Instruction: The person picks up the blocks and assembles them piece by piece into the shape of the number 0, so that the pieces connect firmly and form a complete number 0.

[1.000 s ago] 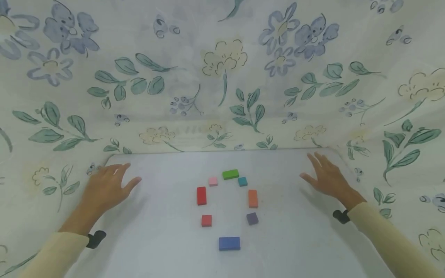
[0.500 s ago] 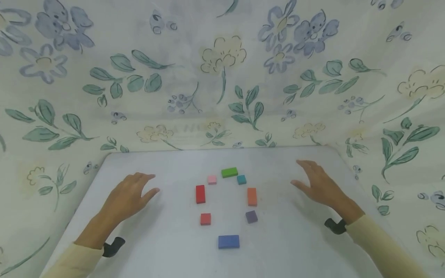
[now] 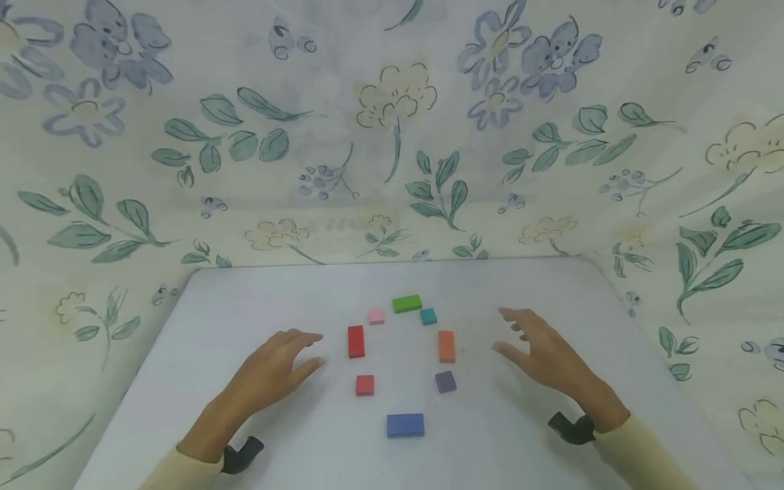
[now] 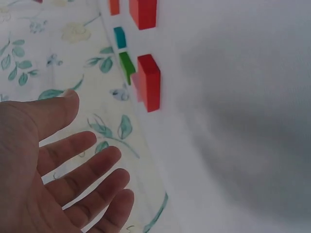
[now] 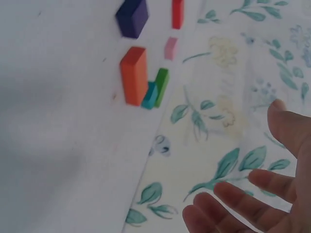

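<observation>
Hands (image 3: 269,371) (image 3: 551,357) — loosely spread — near blocks (image 3: 356,341).

Dim, diffuse light casts soft shadows (image 4: 218,160) across the tabletop (image 3: 294,292), wrist views slightly blurred.

Floral cloth (image 3: 343,136) behind and beside white table (image 3: 275,292), rounded corners.

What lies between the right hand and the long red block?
The orange block lies between the right hand and the long red block, and no other block does; the head view shows this.
</observation>
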`<state>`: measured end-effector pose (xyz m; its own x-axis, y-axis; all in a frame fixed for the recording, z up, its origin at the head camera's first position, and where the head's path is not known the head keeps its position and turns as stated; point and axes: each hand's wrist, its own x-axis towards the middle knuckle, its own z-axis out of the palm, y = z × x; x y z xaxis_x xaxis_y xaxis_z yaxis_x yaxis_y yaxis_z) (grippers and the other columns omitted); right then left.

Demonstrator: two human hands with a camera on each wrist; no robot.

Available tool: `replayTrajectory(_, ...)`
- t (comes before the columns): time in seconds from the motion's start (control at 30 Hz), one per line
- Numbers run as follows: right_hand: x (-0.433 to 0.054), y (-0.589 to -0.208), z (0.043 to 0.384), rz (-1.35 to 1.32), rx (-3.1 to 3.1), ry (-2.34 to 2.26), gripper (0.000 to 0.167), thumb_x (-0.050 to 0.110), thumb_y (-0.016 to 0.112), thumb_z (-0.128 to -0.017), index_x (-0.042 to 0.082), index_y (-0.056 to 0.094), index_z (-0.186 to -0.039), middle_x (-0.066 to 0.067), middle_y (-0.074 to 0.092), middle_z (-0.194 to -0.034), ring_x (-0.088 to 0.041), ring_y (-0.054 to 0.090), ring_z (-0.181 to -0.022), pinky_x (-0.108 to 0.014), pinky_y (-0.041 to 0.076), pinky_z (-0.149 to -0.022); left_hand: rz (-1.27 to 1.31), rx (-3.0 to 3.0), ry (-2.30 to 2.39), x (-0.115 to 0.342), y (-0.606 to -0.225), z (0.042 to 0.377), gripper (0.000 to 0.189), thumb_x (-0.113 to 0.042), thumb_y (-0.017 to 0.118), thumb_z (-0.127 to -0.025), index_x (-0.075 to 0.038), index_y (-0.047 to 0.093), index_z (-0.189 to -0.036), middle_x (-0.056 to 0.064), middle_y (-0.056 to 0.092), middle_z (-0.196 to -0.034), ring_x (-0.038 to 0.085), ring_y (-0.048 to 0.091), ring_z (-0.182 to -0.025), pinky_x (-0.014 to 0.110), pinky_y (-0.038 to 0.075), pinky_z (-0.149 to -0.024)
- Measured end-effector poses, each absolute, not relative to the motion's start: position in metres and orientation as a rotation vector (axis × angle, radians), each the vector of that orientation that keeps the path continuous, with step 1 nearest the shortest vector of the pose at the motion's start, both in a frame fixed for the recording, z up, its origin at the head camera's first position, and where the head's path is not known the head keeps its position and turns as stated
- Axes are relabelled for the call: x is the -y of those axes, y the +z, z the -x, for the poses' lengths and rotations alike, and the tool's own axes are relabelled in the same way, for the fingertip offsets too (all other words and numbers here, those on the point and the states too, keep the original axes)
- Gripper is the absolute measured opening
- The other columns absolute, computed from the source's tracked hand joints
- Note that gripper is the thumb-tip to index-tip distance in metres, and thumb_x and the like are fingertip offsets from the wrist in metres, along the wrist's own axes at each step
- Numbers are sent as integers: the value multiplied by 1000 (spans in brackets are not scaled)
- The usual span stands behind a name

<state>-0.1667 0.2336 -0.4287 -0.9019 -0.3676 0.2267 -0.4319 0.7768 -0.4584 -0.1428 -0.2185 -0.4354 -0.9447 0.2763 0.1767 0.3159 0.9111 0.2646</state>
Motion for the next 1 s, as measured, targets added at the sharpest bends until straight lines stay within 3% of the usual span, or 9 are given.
replayTrajectory(0.3, -210, -432, 152, -779, 2936, 858, 42, 29, 72, -92, 10, 62, -128, -5, 70, -115, -19, 68, -98, -36, 59, -82, 407, 3059, -676, 201, -448, 137, 42, -32, 75, -89, -16, 67, -127, 3, 68, -123, 21, 66, -107, 43, 58, -90)
replayTrajectory(0.53, -188, -438, 142, -926, 3012, 962, 39, 33, 70, -93, 11, 65, -125, 5, 71, -103, -8, 66, -95, -30, 58, -82, 367, 3066, -822, 187, -457, 136, 41, -32, 76, -88, -17, 68, -125, -1, 68, -122, 18, 66, -106, 39, 58, -89)
replayTrajectory(1.0, -153, -475, 123, -1199, 2924, 1130, 38, 32, 73, -91, 8, 66, -119, -2, 70, -110, -6, 64, -95, -20, 55, -81, 327, 3059, -1031, 172, -479, 137, 39, -25, 77, -87, -20, 68, -125, -7, 68, -120, 13, 63, -109, 39, 56, -95)
